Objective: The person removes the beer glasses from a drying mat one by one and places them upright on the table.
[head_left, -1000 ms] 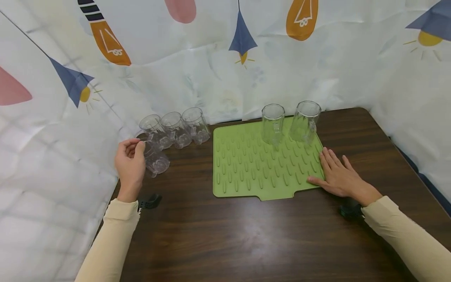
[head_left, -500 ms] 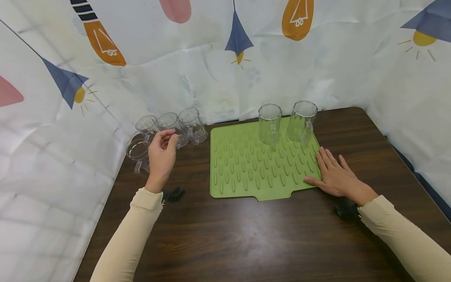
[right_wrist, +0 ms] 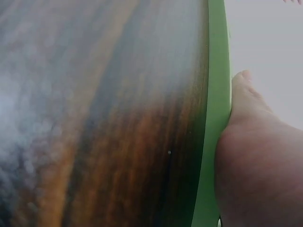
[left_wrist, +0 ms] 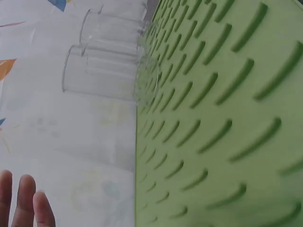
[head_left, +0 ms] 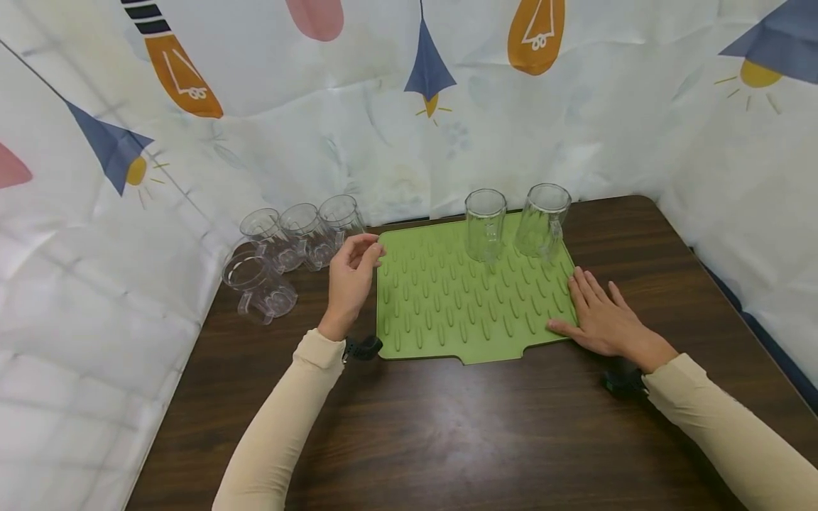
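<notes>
My left hand (head_left: 351, 287) hovers at the left edge of a green ridged drying mat (head_left: 441, 305), fingers loosely bent with nothing between them. In the left wrist view, several of its fingertips (left_wrist: 26, 201) show at the lower left. My right hand (head_left: 603, 319) lies flat with spread fingers across the mat's right edge; the thumb (right_wrist: 251, 123) rests along that edge in the right wrist view. Two clear glass mugs, a left one (head_left: 483, 227) and a right one (head_left: 542, 220), stand upright at the mat's back. Nearest my left hand is a glass mug (head_left: 339, 213), partly hidden behind it.
Other glass mugs stand at the table's back left: two in the row, one (head_left: 309, 234) beside another (head_left: 268, 238), and one (head_left: 262, 284) in front. Printed white curtains (head_left: 307, 135) close off the back and sides of the dark wooden table (head_left: 434, 433).
My left hand has moved right from the front left mug, past the row, to the mat's left edge. The mugs stay put, and my right hand remains on the mat.
</notes>
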### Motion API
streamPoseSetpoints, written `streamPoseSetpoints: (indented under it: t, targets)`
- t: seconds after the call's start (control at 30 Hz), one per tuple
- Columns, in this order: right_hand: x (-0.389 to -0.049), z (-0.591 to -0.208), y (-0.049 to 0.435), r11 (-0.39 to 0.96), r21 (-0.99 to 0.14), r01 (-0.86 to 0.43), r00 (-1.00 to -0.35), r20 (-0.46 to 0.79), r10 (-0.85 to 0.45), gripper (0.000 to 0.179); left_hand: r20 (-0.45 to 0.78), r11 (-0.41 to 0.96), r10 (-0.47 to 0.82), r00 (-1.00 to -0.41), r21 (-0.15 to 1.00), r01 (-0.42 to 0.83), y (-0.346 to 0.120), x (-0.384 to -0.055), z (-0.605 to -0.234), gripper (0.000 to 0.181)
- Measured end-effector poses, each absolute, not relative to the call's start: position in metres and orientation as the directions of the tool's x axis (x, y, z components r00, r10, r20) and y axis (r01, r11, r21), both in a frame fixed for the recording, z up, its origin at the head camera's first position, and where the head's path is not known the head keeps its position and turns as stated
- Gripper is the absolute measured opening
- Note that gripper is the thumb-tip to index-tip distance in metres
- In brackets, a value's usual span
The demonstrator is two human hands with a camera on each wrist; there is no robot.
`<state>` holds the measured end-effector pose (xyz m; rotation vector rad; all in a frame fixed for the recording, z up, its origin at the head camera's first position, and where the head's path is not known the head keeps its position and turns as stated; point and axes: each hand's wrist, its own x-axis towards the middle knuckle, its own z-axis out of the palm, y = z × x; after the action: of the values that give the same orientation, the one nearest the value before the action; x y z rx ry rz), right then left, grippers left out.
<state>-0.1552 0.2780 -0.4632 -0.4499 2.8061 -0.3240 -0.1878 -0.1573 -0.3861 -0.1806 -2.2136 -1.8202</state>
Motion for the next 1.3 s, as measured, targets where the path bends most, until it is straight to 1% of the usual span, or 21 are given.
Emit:
streamPoseSetpoints:
  t: [0.2,0.3,0.53,0.73,0.97,1.17,1.3]
  targets:
    - [-0.157,-0.464,0.276,0.926,-0.265,-0.27,-0.914,-0.23,-0.333,0.107,0.265,0.126,-0.026,-0.964,0.957,0.26,-0.134,-0.196,-0.396,0.027]
    - [-0.158,-0.464,0.276,0.925,-0.268,-0.271,-0.915,-0.226,-0.334,0.107,0.259,0.087,0.001,-0.966,0.962,0.258,-0.123,-0.2,-0.402,0.031]
    - [-0.159,-0.463,0.273,0.924,-0.268,-0.274,-0.913,-0.229,-0.337,0.106,0.254,0.046,0.048,-0.966,0.966,0.256,-0.098,-0.209,-0.414,0.025]
    - [-0.162,-0.461,0.274,0.927,-0.257,-0.274,-0.914,-0.229,-0.334,0.107,0.257,-0.005,0.082,-0.963,0.966,0.257,-0.081,-0.217,-0.42,0.028]
    - [-0.163,-0.46,0.275,0.929,-0.249,-0.275,-0.913,-0.234,-0.334,0.107,0.243,-0.031,0.123,-0.962,0.97,0.241,-0.065,-0.222,-0.427,0.027]
    - [-0.161,-0.459,0.275,0.927,-0.252,-0.279,-0.915,-0.224,-0.337,0.107,0.236,-0.066,0.146,-0.961,0.971,0.228,-0.049,-0.223,-0.433,0.03]
    - [-0.157,-0.46,0.277,0.931,-0.249,-0.269,-0.915,-0.236,-0.327,0.108,0.217,-0.056,0.171,-0.961,0.976,0.21,-0.037,-0.223,-0.436,0.033]
